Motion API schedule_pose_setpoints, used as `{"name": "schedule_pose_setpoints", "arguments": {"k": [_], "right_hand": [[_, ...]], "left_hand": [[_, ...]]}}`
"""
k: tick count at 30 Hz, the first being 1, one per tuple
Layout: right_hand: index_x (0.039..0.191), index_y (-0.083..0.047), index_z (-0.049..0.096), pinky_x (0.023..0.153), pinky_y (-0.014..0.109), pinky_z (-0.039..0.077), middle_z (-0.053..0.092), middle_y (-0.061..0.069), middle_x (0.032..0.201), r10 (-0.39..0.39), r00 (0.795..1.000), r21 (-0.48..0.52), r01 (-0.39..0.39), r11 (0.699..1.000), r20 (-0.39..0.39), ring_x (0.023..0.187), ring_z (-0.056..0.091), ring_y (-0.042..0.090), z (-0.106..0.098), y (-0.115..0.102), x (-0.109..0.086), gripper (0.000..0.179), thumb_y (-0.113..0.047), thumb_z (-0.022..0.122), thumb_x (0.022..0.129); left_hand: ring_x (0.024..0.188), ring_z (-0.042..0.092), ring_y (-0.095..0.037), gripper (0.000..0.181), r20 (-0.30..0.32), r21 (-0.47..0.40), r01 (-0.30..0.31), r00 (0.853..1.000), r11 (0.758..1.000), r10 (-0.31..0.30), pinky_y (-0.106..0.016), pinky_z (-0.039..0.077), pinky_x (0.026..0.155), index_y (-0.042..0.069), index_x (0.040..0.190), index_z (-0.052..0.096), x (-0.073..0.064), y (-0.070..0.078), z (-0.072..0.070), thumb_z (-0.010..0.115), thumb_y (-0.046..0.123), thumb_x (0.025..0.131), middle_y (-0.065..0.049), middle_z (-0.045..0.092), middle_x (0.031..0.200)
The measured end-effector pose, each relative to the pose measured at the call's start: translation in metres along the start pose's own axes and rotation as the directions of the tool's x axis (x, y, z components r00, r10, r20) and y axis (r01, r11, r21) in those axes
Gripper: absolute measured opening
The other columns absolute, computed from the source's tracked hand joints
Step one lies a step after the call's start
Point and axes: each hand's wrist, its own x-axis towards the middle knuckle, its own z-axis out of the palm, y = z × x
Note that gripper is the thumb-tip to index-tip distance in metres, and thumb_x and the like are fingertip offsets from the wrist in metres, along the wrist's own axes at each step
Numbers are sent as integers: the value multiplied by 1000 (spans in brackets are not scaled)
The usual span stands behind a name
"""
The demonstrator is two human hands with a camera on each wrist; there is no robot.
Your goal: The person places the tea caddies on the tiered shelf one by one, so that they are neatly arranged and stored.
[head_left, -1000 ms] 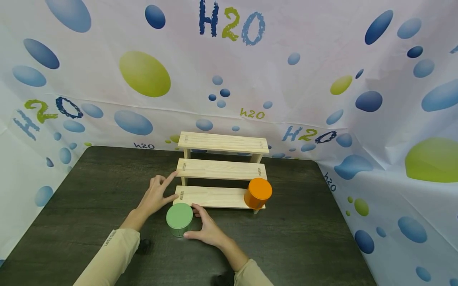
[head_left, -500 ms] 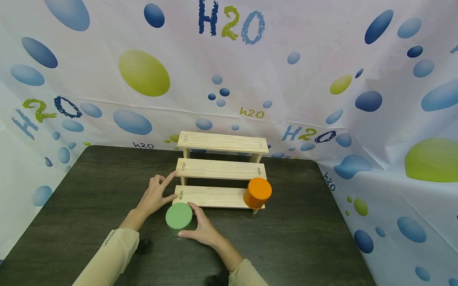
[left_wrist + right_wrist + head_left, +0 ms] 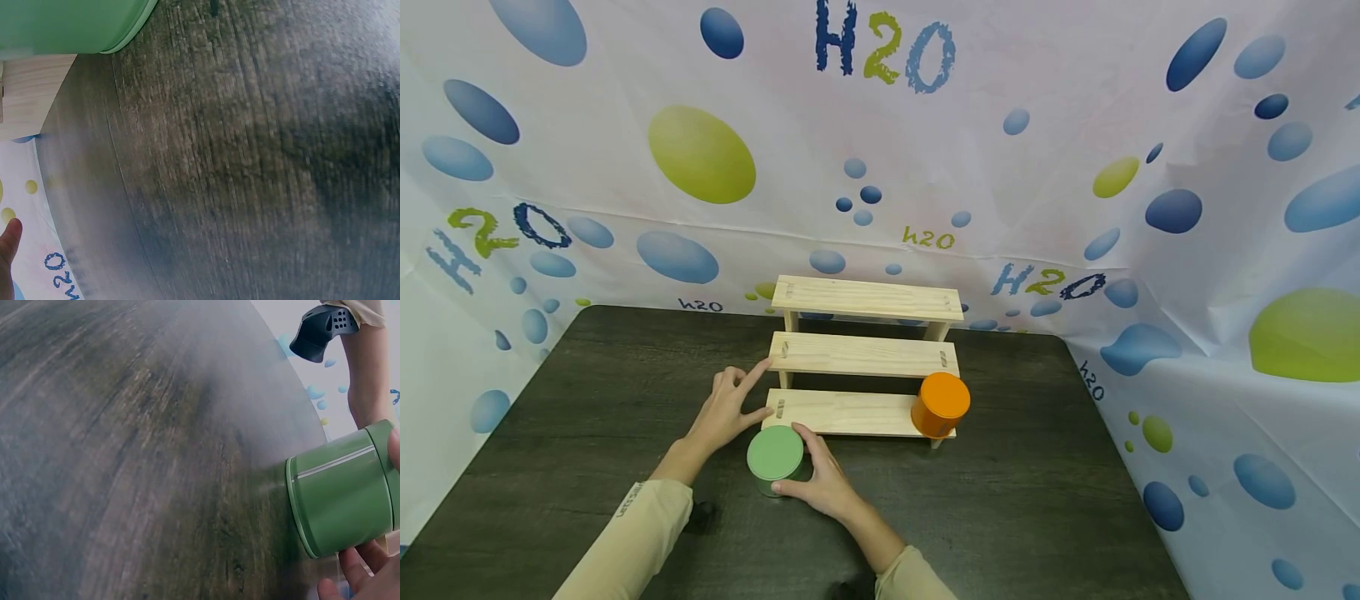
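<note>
A green lidded tin (image 3: 775, 454) stands upright in front of the wooden three-step rack (image 3: 865, 354). My right hand (image 3: 829, 482) grips it from the right, thumb on the near side and fingers on the far side. In the right wrist view the tin (image 3: 344, 494) shows a pale vertical seam, with fingertips against it. My left hand (image 3: 721, 417) is at the rack's left end, index fingertip at the middle step and thumb at the lowest one. The left wrist view shows part of the green tin (image 3: 69, 25) and one fingertip. An orange tin (image 3: 942, 404) stands at the lowest step's right end.
The dark wood-grain table (image 3: 1037, 500) extends on both sides of the rack. Behind it and at the sides hangs a white sheet (image 3: 1000, 167) with blue and green spots. A black wrist device (image 3: 322, 331) sits on the left forearm.
My right hand has moved slightly left and closed round the green tin, thumb and fingers now against it. The left hand and the orange tin stay put.
</note>
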Motion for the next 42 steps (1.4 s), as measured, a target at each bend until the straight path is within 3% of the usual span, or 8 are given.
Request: {"name": "schedule_pose_setpoints", "arguments": {"k": [8,14,21,31,42], "right_hand": [[142,-14,28,91,48,35,38,8,132,22,1000,17,-22,1000,2,110,40,18,0,-5,0,78,-17,72,78],[138,-3,31,89,46,36,41,13,128,26,1000,50,-27,998,11,105,41,17,-9,-34,-8,72,-10,70,78],[139,-21,30,93,45,33,39,1,129,15,1000,39,-15,999,5,108,40,13,1,1,-3,73,-25,71,79],[139,-18,31,93,44,34,39,1,130,6,1000,53,-6,999,0,105,40,12,-1,1,-7,74,-23,72,78],[138,-20,33,84,41,35,40,3,128,20,1000,89,-18,996,-22,103,39,14,-7,-1,-15,72,-23,72,77]], "left_hand": [[86,36,-32,82,-5,0,-4,1000,1000,4,-37,38,57,20,141,32,0,0,1,77,21,73,-18,38,98],[87,36,-33,83,-10,-1,-12,1000,1000,12,-37,39,58,21,142,31,-1,-1,1,77,20,73,-18,38,98],[86,35,-32,83,-11,0,-13,1000,1000,13,-36,37,57,21,142,31,0,0,1,77,20,73,-16,38,96],[90,37,-35,82,-11,5,-2,1000,1000,2,-38,39,58,21,142,31,0,0,1,77,20,74,-17,39,97],[91,38,-37,83,-8,-1,-8,1000,1000,8,-38,39,57,22,142,30,0,0,0,77,21,74,-17,38,98]]}}
